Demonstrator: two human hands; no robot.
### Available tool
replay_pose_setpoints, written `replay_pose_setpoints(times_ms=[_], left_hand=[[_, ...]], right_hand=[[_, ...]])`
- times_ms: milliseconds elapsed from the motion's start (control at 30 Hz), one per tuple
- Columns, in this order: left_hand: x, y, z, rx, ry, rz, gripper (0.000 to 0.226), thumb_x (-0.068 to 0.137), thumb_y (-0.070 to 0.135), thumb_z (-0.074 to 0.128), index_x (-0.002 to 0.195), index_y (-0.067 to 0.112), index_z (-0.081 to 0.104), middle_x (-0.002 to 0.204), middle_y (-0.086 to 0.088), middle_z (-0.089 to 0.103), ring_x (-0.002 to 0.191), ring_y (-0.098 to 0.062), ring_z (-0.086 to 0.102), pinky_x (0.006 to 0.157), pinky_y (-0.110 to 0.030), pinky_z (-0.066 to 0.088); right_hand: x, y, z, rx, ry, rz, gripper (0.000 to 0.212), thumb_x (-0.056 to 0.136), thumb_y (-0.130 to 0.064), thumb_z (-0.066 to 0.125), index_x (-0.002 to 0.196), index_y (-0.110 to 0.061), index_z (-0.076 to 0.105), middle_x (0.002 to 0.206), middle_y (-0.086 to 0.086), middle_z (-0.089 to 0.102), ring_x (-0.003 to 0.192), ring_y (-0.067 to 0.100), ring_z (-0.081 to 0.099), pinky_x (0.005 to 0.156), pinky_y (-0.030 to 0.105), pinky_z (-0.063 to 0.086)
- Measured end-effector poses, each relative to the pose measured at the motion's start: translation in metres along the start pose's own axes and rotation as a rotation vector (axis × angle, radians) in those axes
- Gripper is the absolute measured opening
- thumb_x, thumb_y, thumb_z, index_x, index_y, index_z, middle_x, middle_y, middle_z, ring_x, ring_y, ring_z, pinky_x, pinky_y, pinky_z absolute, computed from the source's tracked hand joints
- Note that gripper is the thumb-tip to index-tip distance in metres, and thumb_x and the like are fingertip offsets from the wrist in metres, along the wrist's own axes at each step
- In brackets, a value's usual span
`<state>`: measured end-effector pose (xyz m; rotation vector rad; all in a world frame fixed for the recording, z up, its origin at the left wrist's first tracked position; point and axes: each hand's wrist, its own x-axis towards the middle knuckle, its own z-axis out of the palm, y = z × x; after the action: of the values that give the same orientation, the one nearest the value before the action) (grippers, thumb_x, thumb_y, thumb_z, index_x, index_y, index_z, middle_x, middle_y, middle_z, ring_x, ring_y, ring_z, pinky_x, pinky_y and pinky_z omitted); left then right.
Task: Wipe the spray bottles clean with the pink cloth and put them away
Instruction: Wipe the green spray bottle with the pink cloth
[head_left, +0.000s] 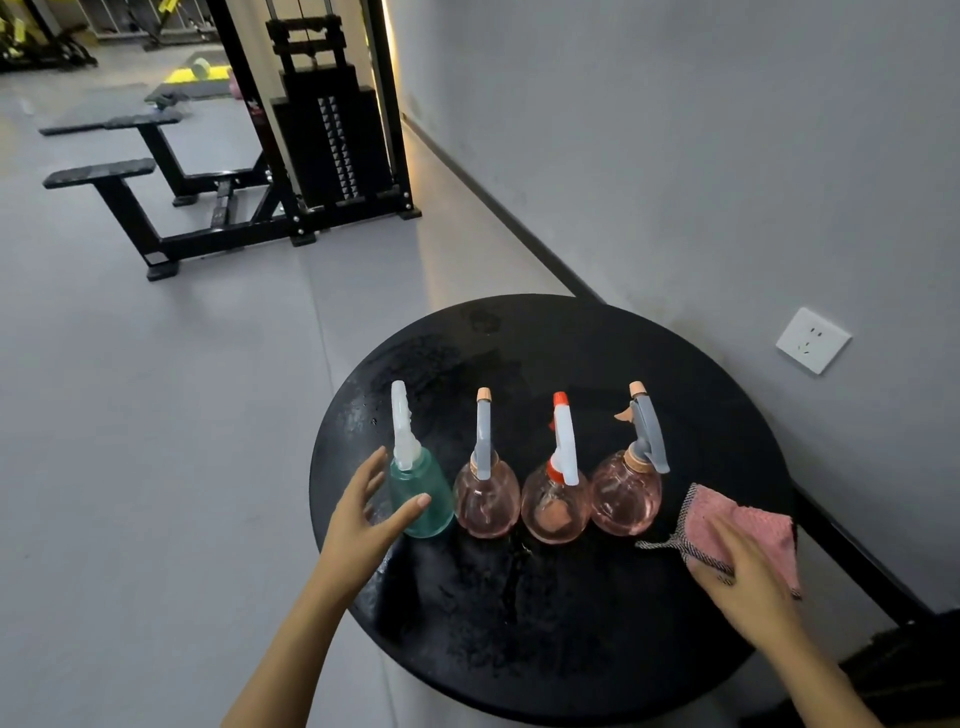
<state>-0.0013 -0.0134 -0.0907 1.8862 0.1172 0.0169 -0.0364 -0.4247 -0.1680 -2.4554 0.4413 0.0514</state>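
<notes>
Where pink bottles (487, 499) end, a teal bottle (427, 480) stands

Gym floor: black cable machine with weight stack (340, 150), two padded benches (101, 174), yellow-trimmed equipment (15, 36) beyond, grey rubber flooring (156, 415), plain grey wall (675, 130) with socket (813, 340).

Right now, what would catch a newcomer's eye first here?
A green bottle and three pink bottles stand in a row on the round black table. The left hand, open, is at the green bottle; the right hand lies on the pink cloth at the row's right end.
</notes>
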Motion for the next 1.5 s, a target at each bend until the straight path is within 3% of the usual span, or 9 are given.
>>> replay_pose_setpoints(times_ms=[167, 333, 500, 700, 900, 1067, 1200, 1367, 1500], left_hand=[[0.000, -0.003, 0.006, 0.002, -0.004, 0.002, 0.076, 0.077, 0.048, 0.068, 0.145, 0.030, 0.041, 0.145, 0.013, 0.048, 0.135, -0.007, 0.043, 0.106, -0.025, 0.035], [0.001, -0.006, 0.005, -0.020, 0.009, -0.030, 0.085, 0.074, 0.069, 0.065, 0.147, 0.033, 0.040, 0.148, 0.012, 0.046, 0.137, -0.008, 0.042, 0.114, -0.043, 0.037], [0.002, -0.005, 0.009, 0.021, -0.003, -0.018, 0.078, 0.079, 0.041, 0.069, 0.149, 0.029, 0.035, 0.148, 0.012, 0.044, 0.136, -0.007, 0.040, 0.109, -0.028, 0.034], [0.013, -0.018, 0.012, 0.076, -0.032, -0.022, 0.088, 0.080, 0.018, 0.079, 0.152, 0.024, 0.029, 0.148, 0.007, 0.044, 0.130, -0.004, 0.042, 0.098, -0.012, 0.036], [0.027, -0.033, 0.023, 0.061, 0.064, -0.042, 0.081, 0.076, 0.008, 0.082, 0.144, 0.024, 0.040, 0.139, -0.001, 0.055, 0.127, -0.021, 0.053, 0.108, -0.046, 0.044], [0.022, -0.031, 0.024, 0.015, 0.101, -0.006, 0.062, 0.075, 0.007, 0.083, 0.124, 0.031, 0.053, 0.121, 0.004, 0.064, 0.115, -0.016, 0.060, 0.103, -0.042, 0.048], [0.008, -0.014, 0.012, -0.017, 0.122, 0.052, 0.060, 0.070, 0.015, 0.087, 0.118, 0.034, 0.058, 0.120, 0.010, 0.066, 0.116, -0.010, 0.060, 0.102, -0.033, 0.047], [-0.012, 0.032, -0.007, -0.223, 0.174, 0.083, 0.068, 0.056, 0.030, 0.096, 0.116, 0.030, 0.064, 0.116, 0.006, 0.071, 0.111, -0.019, 0.066, 0.100, -0.044, 0.051], [-0.034, 0.084, -0.024, -0.291, 0.125, 0.155, 0.072, 0.050, 0.040, 0.088, 0.117, 0.027, 0.065, 0.112, 0.010, 0.072, 0.104, -0.018, 0.070, 0.089, -0.038, 0.056]], right_hand=[[0.007, 0.007, 0.018, -0.260, -0.028, 0.016, 0.083, 0.079, -0.044, 0.075, 0.149, -0.025, 0.035, 0.159, -0.003, 0.025, 0.148, 0.023, 0.022, 0.114, 0.050, 0.025], [0.000, 0.001, 0.020, -0.152, 0.103, 0.025, 0.061, 0.082, -0.024, 0.076, 0.138, -0.024, 0.052, 0.150, -0.001, 0.043, 0.143, 0.025, 0.034, 0.114, 0.053, 0.024], [0.000, -0.012, 0.021, -0.091, 0.262, 0.087, 0.038, 0.088, -0.003, 0.066, 0.124, -0.015, 0.066, 0.137, 0.008, 0.058, 0.132, 0.034, 0.048, 0.107, 0.054, 0.035], [0.009, -0.032, -0.003, 0.423, 0.369, 0.315, 0.025, 0.099, -0.013, 0.052, 0.117, -0.001, 0.065, 0.112, 0.024, 0.066, 0.099, 0.035, 0.059, 0.088, 0.043, 0.046], [0.009, -0.068, -0.041, 1.411, 0.343, 0.441, 0.019, 0.101, -0.019, 0.048, 0.113, -0.013, 0.063, 0.117, 0.006, 0.064, 0.110, 0.023, 0.061, 0.104, 0.049, 0.042], [-0.002, -0.096, -0.072, 1.528, 0.263, 0.312, 0.022, 0.095, -0.031, 0.051, 0.108, -0.020, 0.062, 0.115, 0.000, 0.065, 0.113, 0.020, 0.060, 0.104, 0.049, 0.041], [-0.015, -0.116, -0.083, 1.546, 0.215, 0.241, 0.036, 0.085, -0.039, 0.056, 0.115, -0.022, 0.064, 0.120, 0.001, 0.069, 0.111, 0.020, 0.064, 0.092, 0.043, 0.053], [-0.034, -0.142, -0.108, 1.643, 0.257, 0.184, 0.044, 0.081, -0.045, 0.059, 0.119, -0.023, 0.066, 0.123, -0.001, 0.069, 0.120, 0.022, 0.062, 0.099, 0.045, 0.050], [-0.068, -0.183, -0.135, 1.751, 0.095, 0.127, 0.040, 0.096, -0.045, 0.048, 0.084, -0.026, 0.081, 0.103, -0.002, 0.076, 0.093, 0.018, 0.073, 0.074, 0.039, 0.061]])
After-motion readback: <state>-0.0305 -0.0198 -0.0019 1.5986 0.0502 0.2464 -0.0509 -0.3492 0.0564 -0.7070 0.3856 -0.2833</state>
